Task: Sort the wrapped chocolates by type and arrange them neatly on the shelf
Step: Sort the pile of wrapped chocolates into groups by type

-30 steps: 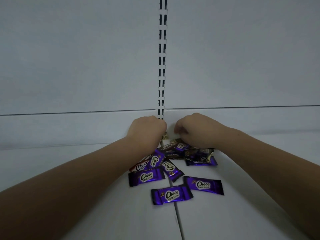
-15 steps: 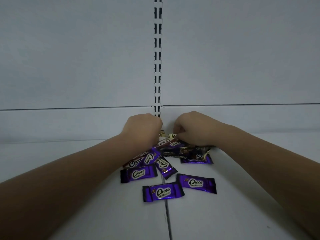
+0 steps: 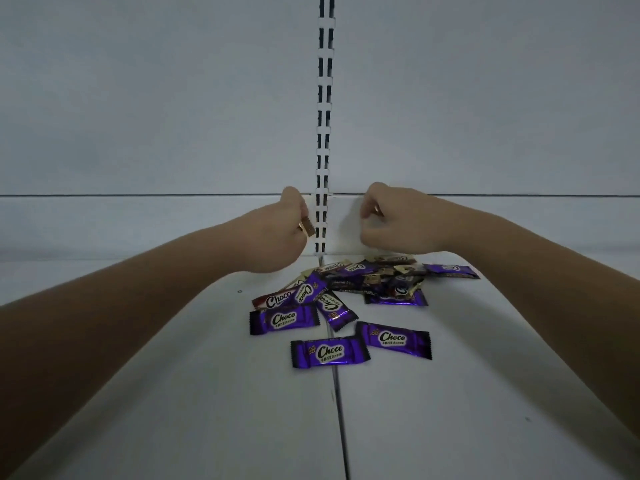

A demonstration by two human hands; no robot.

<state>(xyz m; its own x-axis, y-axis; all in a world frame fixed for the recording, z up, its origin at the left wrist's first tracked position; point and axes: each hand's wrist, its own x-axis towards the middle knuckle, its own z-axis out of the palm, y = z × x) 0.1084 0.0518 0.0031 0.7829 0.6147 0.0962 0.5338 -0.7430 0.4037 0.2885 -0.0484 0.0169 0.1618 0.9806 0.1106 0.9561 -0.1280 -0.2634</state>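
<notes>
Brown-gold chocolate (image 3: pixel 307 230) pinched in left hand (image 3: pixel 284 237), just left of frame centre, above the shelf (image 3: pixel 207 393). Right hand (image 3: pixel 401 230) curled; holding something or not, impossible to tell. Mixed pile (image 3: pixel 367 282) directly below, nearer the right hand.

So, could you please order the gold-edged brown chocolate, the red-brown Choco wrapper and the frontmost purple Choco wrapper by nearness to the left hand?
1. Gold-edged brown chocolate: pinched in the left hand.
2. Red-brown Choco wrapper: on the white shelf, below that hand.
3. Frontmost purple Choco wrapper: across the shelf's seam, nearest the camera.
</notes>
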